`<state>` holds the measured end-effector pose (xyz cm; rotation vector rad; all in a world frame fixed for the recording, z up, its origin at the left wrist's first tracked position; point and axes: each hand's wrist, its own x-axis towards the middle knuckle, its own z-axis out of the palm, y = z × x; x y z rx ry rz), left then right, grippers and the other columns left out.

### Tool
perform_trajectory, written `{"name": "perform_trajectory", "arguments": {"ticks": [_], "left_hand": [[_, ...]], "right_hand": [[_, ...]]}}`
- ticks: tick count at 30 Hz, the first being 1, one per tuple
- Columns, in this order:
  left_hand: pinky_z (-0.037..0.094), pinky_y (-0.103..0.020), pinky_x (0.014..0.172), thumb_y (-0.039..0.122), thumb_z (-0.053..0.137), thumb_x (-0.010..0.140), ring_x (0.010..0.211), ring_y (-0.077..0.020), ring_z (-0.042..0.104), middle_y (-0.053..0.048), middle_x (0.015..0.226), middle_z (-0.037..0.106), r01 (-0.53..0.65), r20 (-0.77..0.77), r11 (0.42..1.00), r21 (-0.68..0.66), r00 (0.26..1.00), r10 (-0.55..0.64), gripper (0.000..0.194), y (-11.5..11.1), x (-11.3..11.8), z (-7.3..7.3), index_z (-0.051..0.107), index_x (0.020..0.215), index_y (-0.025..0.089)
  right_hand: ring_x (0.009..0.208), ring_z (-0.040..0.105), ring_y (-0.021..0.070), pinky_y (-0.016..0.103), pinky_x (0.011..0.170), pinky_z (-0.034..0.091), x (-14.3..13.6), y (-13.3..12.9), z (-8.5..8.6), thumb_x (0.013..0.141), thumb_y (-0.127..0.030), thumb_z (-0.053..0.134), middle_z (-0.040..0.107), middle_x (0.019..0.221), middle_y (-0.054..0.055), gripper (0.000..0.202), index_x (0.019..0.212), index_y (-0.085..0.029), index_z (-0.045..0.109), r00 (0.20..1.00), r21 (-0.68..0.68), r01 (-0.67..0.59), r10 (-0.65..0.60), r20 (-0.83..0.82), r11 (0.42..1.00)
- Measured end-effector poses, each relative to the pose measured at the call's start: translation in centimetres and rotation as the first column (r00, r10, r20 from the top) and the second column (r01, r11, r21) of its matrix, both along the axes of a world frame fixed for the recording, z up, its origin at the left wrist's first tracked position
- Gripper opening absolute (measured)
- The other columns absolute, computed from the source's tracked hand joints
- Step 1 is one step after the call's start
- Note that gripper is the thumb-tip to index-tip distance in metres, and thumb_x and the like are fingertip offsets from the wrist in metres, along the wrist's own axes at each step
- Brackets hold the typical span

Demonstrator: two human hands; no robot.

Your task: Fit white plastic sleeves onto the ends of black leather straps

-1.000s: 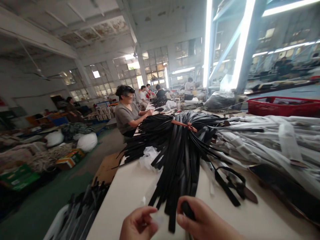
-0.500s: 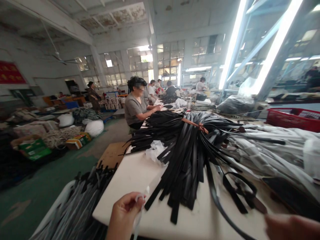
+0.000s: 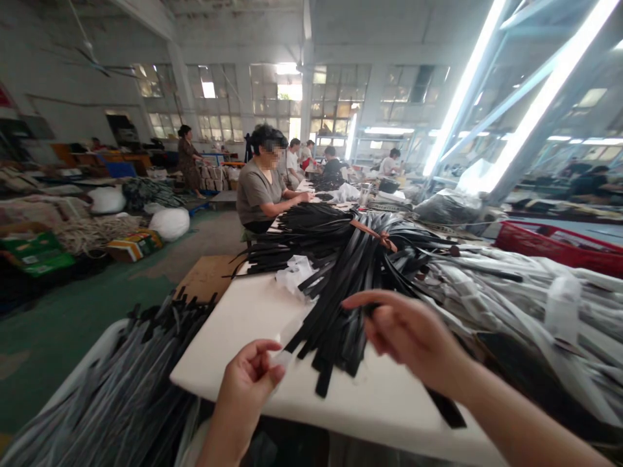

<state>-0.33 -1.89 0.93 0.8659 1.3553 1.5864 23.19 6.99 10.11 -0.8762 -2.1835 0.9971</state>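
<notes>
Both hands work at the near edge of a white table [image 3: 243, 324]. Left hand [image 3: 250, 376] is curled, thumb and forefinger pinched on a thin clear plastic sleeve [image 3: 285, 340] that rises from the fingertips toward the strap ends just beyond. Right hand [image 3: 406, 334] hovers over the near end of the strap pile [image 3: 350, 285], forefinger stretched out to its left and the other fingers bent loosely under; whether it grips a strap cannot be told, since the palm hides what lies beneath and the hand is blurred.

Just past both hands, the black straps fan out toward the table edge, their ends lying loose on the white top between the two hands. Farther from the right hand the pile is gathered by a brown tie [image 3: 377, 235]. Right of the right hand lies a heap of straps in clear wrapping [image 3: 511, 292], and beyond that a red basket [image 3: 555, 246]. A crumpled bit of white plastic [image 3: 294, 272] lies ahead of the left hand, touching the pile. Below and left of the left hand, off the table, a tub holds wrapped straps [image 3: 121, 395].

Well ahead of the hands, at the far part of the same table run, a seated person [image 3: 260, 188] in a grey top rests a hand on more black straps. Other people work farther back.
</notes>
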Motion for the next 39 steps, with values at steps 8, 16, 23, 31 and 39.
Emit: {"name": "perform_trajectory", "arguments": {"ticks": [8,16,23,31,39], "left_hand": [[0.027,-0.018,0.052,0.024,0.078,0.064,0.053,-0.0071,0.037,0.010,0.059,0.041,0.090,0.003,0.994,-0.057,0.996,-0.090,0.030,-2.0,0.2,-1.5,0.060,0.088,0.018],[0.039,-0.025,0.062,0.040,0.065,0.079,0.067,-0.0156,0.052,-0.002,0.071,0.063,0.172,-0.205,0.973,-0.151,0.958,-0.201,0.027,-2.6,0.7,-0.6,0.071,0.082,0.013],[0.033,-0.024,0.055,0.030,0.070,0.066,0.055,-0.0116,0.042,0.004,0.053,0.051,0.112,-0.151,0.985,-0.132,0.980,-0.131,0.021,-2.5,0.9,0.0,0.061,0.053,0.017],[0.036,-0.023,0.055,0.023,0.074,0.063,0.056,-0.0119,0.048,0.004,0.054,0.054,0.104,-0.144,0.987,-0.124,0.982,-0.122,0.019,-2.7,0.9,-0.6,0.060,0.052,0.017],[0.043,-0.024,0.064,0.009,0.066,0.067,0.065,-0.0157,0.060,0.001,0.061,0.064,0.130,-0.388,0.982,-0.137,0.905,-0.173,0.014,-2.8,1.1,0.4,0.071,0.058,0.020]], "right_hand": [[0.056,0.039,0.0093,0.021,0.050,0.029,-8.0,-1.5,-6.8,0.076,-0.029,0.069,0.046,0.059,-0.007,0.016,0.075,-0.014,0.066,0.975,-0.305,-0.221,0.220,-0.039,0.926],[0.057,0.035,0.0093,0.023,0.050,0.024,-7.5,-2.4,-7.1,0.082,-0.023,0.063,0.037,0.057,-0.008,0.031,0.061,-0.019,0.040,0.985,-0.149,-0.155,0.163,0.048,0.977],[0.070,0.057,0.0133,0.022,0.064,0.043,-4.7,-2.9,-4.9,0.093,-0.011,0.042,0.059,0.078,0.000,0.014,0.094,-0.019,0.053,0.917,-0.216,-0.343,0.375,0.133,0.914],[0.065,0.053,0.0139,0.023,0.058,0.033,-3.8,-3.4,-4.0,0.085,-0.004,0.046,0.059,0.072,0.000,0.017,0.080,-0.019,0.053,0.876,0.044,-0.324,0.282,0.391,0.945],[0.062,0.062,0.0165,0.028,0.052,0.025,-4.3,-3.1,-4.9,0.086,-0.009,0.052,0.069,0.075,0.003,0.012,0.082,-0.019,0.058,0.731,0.219,-0.442,0.208,0.649,0.870]]}}
